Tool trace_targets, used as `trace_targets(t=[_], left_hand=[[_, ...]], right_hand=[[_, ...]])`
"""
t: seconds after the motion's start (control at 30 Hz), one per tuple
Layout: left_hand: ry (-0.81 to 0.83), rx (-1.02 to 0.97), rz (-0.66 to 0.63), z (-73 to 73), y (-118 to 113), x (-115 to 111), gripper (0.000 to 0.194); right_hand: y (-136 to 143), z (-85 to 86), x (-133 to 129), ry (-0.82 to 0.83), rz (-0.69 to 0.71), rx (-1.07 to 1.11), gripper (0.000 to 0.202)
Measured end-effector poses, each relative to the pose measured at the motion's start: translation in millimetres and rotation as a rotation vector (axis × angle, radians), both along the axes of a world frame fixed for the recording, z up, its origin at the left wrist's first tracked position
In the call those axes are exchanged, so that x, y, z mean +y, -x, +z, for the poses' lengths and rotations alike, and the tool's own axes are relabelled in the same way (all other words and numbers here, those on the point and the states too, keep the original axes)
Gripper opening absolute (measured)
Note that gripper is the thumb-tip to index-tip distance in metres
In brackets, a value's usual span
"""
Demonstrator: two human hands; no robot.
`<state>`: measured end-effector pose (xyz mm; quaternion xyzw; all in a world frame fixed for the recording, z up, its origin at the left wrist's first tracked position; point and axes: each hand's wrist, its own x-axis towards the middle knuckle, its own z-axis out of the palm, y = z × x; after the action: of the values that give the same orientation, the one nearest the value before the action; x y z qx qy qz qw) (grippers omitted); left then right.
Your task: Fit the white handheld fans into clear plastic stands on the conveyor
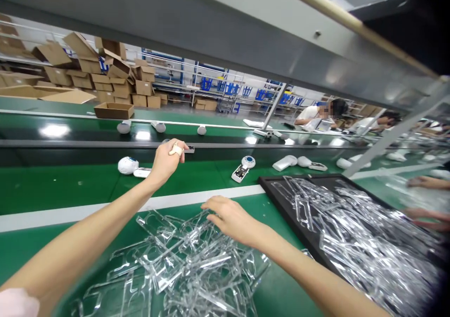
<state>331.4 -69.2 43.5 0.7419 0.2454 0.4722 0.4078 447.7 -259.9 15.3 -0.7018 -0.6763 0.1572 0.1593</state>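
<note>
My left hand, with a pale wrap on one finger, reaches over the dark strip of the line. Its fingers curl over a white handheld device; one end of the handle sticks out to the right and the rest is mostly hidden. My right hand hovers, thumb and fingers apart, at the far edge of a heap of clear plastic pieces. Beyond it, a device with a round head and bare circuit board lies on the green belt. To the left, a round white head lies beside a white handle.
A black tray full of clear pieces stands at right, near another person's hands. More white devices lie along the belt. A slanted metal post and an overhead beam frame the station. An open carton sits across the line.
</note>
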Motion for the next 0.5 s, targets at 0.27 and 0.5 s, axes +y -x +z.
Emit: trace_targets(t=[0.27, 0.5], left_hand=[[0.125, 0.195, -0.069, -23.4, -51, 8, 0.037], [0.058, 0.452, -0.129, -39.4, -109, 20, 0.03]], right_hand=[[1, -10.2, 33, 0.177, 0.155, -0.059, 0.018], [11, -7.6, -6, -0.241, 0.228, -0.41, 0.019]])
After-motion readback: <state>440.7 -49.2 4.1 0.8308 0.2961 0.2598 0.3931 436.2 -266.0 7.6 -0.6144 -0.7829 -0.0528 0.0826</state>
